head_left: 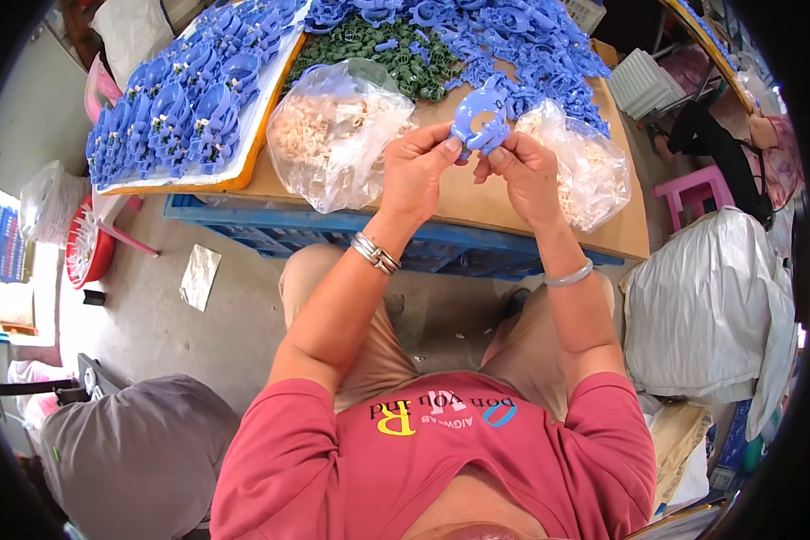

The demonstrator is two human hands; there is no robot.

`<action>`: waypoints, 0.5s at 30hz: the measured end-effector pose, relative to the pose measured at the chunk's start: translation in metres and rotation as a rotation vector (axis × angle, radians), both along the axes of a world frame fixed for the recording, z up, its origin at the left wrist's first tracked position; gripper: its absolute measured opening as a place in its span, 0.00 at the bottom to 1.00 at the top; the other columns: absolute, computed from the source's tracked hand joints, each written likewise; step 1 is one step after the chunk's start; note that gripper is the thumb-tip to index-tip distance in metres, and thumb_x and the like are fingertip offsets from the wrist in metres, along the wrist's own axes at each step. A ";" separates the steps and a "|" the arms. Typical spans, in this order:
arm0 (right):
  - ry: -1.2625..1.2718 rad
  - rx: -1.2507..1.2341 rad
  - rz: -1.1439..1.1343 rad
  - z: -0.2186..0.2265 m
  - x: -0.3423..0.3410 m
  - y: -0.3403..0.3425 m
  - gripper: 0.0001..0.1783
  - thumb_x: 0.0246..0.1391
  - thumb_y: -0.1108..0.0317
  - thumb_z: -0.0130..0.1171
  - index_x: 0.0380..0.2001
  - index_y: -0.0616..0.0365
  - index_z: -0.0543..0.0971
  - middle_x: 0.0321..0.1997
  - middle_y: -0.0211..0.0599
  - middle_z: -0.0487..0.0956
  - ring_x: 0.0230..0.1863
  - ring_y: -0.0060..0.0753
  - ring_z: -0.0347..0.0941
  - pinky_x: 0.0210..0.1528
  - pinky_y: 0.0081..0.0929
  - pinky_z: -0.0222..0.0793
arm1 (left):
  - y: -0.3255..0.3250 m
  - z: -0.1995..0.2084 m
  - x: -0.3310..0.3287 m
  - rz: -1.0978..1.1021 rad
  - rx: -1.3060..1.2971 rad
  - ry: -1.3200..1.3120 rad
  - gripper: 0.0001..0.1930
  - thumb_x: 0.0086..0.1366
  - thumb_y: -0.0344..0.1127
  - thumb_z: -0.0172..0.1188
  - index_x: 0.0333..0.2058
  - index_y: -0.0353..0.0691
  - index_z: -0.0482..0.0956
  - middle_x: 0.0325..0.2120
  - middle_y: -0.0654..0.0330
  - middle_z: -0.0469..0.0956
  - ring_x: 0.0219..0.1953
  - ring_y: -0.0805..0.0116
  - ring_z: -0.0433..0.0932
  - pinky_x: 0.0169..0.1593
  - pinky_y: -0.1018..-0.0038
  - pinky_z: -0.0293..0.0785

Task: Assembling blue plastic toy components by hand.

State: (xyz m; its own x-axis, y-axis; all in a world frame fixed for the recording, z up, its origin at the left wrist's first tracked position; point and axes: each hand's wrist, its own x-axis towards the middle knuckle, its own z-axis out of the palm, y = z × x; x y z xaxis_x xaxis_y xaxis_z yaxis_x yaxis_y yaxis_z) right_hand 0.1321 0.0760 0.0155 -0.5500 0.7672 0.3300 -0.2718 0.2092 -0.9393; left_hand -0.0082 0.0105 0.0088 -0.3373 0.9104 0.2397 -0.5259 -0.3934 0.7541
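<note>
Above the near part of the worktable, both my hands are raised around a blue plastic piece [466, 110], rounded, with an opening in its middle and pointed bits on top. My left hand [414, 175] pinches its lower left edge between thumb and fingers. At the lower right edge, my right hand [531, 175] is closed on it too; whether a small part is also between those fingertips, I cannot tell. Beside my left hand lies a clear plastic bag [333, 135] of small beige parts. A second clear bag [594, 175] of similar parts sits beside my right hand.
Behind are heaps of dark green parts [387, 58] and blue parts [549, 40]. An orange-edged tray [259, 135] at left bears rows of blue pieces. Blue crates [243, 225] stand under the cardboard top [477, 207]. A pink stool [693, 193] and white sack [693, 297] are at right.
</note>
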 end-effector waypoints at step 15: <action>0.037 -0.336 0.095 -0.005 0.000 0.009 0.13 0.51 0.64 0.54 0.35 0.63 0.72 0.26 0.33 0.73 0.22 0.21 0.68 0.24 0.18 0.66 | 0.008 -0.017 0.002 -0.089 -0.140 -0.267 0.11 0.57 0.24 0.50 0.39 0.27 0.72 0.31 0.54 0.76 0.29 0.68 0.75 0.32 0.75 0.73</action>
State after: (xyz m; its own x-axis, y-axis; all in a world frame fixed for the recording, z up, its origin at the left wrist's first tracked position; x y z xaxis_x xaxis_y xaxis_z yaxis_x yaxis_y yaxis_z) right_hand 0.1323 0.0848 0.0107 -0.6164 0.7824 0.0888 -0.3103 -0.1377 -0.9406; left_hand -0.0060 0.0183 -0.0077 -0.2895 0.9569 0.0238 -0.7403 -0.2396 0.6281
